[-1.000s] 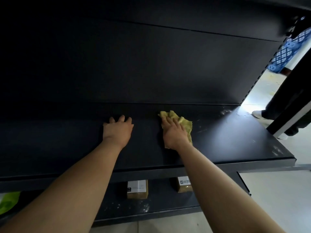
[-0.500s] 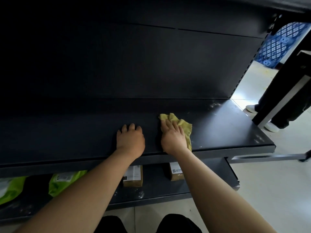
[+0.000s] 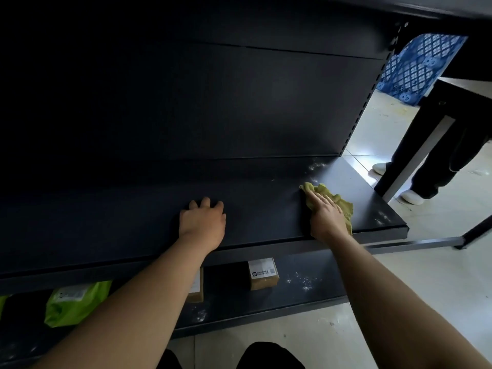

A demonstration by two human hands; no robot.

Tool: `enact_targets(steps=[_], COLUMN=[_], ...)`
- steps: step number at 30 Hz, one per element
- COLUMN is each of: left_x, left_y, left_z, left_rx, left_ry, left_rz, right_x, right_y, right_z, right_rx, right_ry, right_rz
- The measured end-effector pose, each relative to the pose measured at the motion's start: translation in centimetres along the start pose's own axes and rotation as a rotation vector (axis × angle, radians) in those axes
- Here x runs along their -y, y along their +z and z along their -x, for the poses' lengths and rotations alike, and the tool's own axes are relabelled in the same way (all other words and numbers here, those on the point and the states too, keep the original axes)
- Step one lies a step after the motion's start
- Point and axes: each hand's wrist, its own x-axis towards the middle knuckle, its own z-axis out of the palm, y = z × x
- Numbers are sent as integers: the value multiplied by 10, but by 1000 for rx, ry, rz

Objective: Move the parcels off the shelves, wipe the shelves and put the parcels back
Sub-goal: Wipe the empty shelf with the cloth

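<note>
The dark metal upper shelf [image 3: 133, 222] is a long, flat, matte slab running left to right, with pale dusty specks near its right end. Below it, the lower shelf [image 3: 314, 296] is the same dark metal, with white smudges, and it carries the parcels. These are a glossy green plastic bag [image 3: 77, 302] at the left and a brown cardboard box [image 3: 263, 274] with a white label. A second box [image 3: 197, 291] is mostly hidden behind the left forearm.

Since half a second ago, the right hand [image 3: 326, 217] and the yellow-green cloth [image 3: 343, 206] have slid right, toward the shelf's right end. The gap between the hands has widened. The left hand [image 3: 202, 222] stays near the front edge, palm down, with its fingers bent a little onto the shelf and holding nothing.

The right hand lies flat on the cloth, its fingers straight and pressing rather than gripping. The cloth is soft, crumpled and ragged-edged. Its long axis runs diagonally from far left to near right, and the fingers point back and to the left along it.
</note>
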Motion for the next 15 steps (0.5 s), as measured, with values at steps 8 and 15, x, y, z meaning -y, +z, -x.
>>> enact_targets(steps=[8,15], left_x=[-13,-20], left_y=[4,8], left_z=[-19,-33], left_rx=[16,14], left_ry=[-29,-58], left_rz=[-57,-101], right_x=[60,76], right_y=[26,31], right_z=[-32,-70], right_rx=[143,206], right_ry=[-347,-337], right_rz=[1,17])
